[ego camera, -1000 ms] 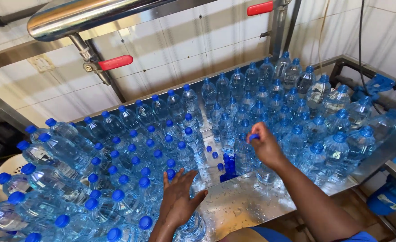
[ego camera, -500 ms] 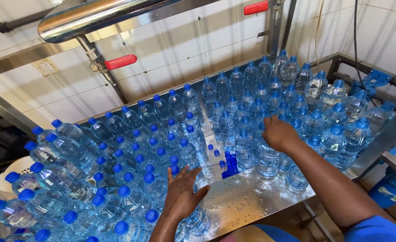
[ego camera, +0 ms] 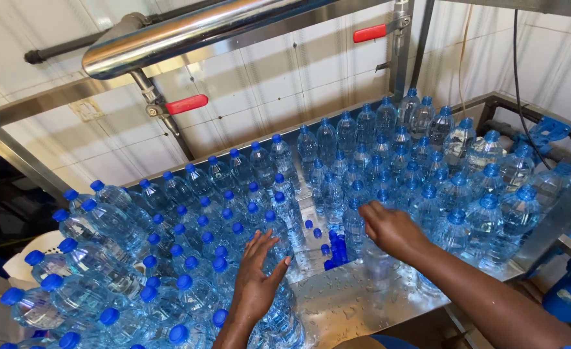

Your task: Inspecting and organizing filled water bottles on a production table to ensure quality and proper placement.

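we see clear ribbed plastic bottles (ego camera: pixel 188 258) with blue screw caps crowding a wet steel tabletop (ego camera: pixel 356 304). our left hand (ego camera: pixel 258 278) lies spread, fingers splayed, on the near cluster; our right hand (ego camera: pixel 392 229) curls loosely over one bottle top (ego camera: pixel 376 258). loose blue caps (ego camera: pixel 337 249) lie between the clusters, beneath a polished steel pipe (ego camera: pixel 195 32).

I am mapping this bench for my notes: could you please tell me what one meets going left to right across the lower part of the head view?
Left cluster of blue-capped bottles → left hand → loose blue caps on the wet steel table → right hand → right cluster of bottles.
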